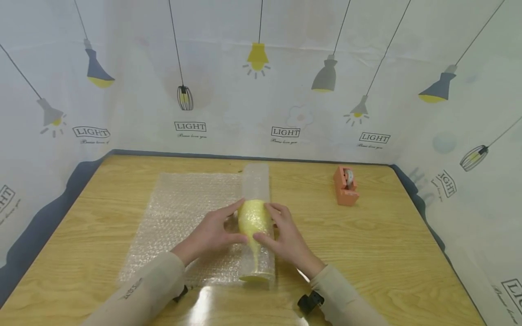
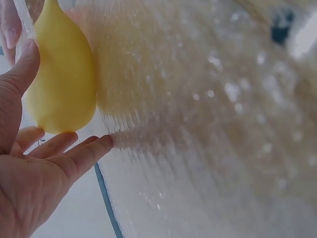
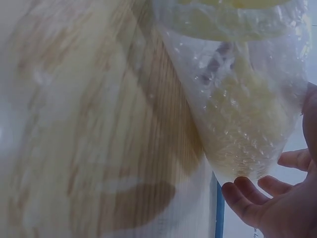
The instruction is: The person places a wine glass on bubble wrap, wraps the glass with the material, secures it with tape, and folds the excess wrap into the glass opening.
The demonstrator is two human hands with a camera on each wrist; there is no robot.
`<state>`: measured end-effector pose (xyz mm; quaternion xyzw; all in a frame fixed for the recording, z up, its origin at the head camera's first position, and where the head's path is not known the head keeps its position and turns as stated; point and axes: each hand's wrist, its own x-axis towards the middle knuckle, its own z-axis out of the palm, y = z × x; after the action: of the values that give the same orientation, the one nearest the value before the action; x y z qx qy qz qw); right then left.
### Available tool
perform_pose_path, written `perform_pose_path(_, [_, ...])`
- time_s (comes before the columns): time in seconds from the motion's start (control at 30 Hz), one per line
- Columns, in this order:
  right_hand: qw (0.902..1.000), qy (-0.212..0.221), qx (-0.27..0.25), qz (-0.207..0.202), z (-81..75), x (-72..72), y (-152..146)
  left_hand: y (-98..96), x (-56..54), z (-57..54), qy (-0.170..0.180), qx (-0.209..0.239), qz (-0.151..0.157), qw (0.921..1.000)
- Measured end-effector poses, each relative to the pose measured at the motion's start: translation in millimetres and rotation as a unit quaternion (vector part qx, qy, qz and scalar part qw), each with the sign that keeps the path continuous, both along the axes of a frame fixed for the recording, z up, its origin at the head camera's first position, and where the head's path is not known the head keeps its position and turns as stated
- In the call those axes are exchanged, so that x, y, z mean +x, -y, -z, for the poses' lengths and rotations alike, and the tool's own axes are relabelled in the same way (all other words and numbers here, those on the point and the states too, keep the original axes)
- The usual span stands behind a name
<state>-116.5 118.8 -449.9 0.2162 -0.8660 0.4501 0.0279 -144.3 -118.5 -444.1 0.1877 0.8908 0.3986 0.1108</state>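
A yellow wine glass [image 1: 253, 218] lies on its side on the wooden table, its bowl pointing away from me and its round foot towards me. Clear bubble wrap [image 1: 183, 206] covers it as a tube; the rest spreads flat to the left. My left hand [image 1: 210, 233] holds the left side of the bowl, thumb towards the stem and fingertips near the rim. On the opposite side, my right hand [image 1: 288, 237] holds the bowl through the wrap, thumb and fingers bent about it. In the right wrist view the right fingertips [image 3: 242, 186] touch the wrap's underside.
A coral-coloured tape dispenser [image 1: 346, 188] with a roll of tape stands at the back right of the wooden table [image 1: 367, 253]. The tube of wrap extends beyond the glass towards the back edge. A cloth printed with lamps [image 1: 228, 99] hangs around the table.
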Motion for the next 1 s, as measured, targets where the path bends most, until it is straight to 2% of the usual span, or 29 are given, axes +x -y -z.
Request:
perform_pose_path(0.27, [0.9996,-0.004,0.025,0.009,-1.0,-0.2,3.4,2.1,1.9,-4.8,0.000,-0.007,-0.004,1.0000])
perform_pose_path(0.5, [0.9988,-0.027,0.035,0.017,-2.9,-1.1,10.2,6.0,2.3,-4.1,-0.028,-0.012,0.001,0.9995])
perform_pose_path(0.73, [0.9983,-0.011,0.049,0.031,-8.8,0.4,20.5,9.0,3.6,-6.4,-0.037,-0.041,-0.008,0.9984])
perform_pose_path(0.83, [0.9982,-0.007,0.049,0.035,-12.2,1.3,25.0,9.4,3.0,-9.9,-0.036,-0.052,0.002,0.9980])
perform_pose_path(1.0, [0.9977,-0.011,0.052,0.043,-13.3,1.7,30.4,11.2,-0.5,-15.1,-0.030,-0.052,0.046,0.9972])
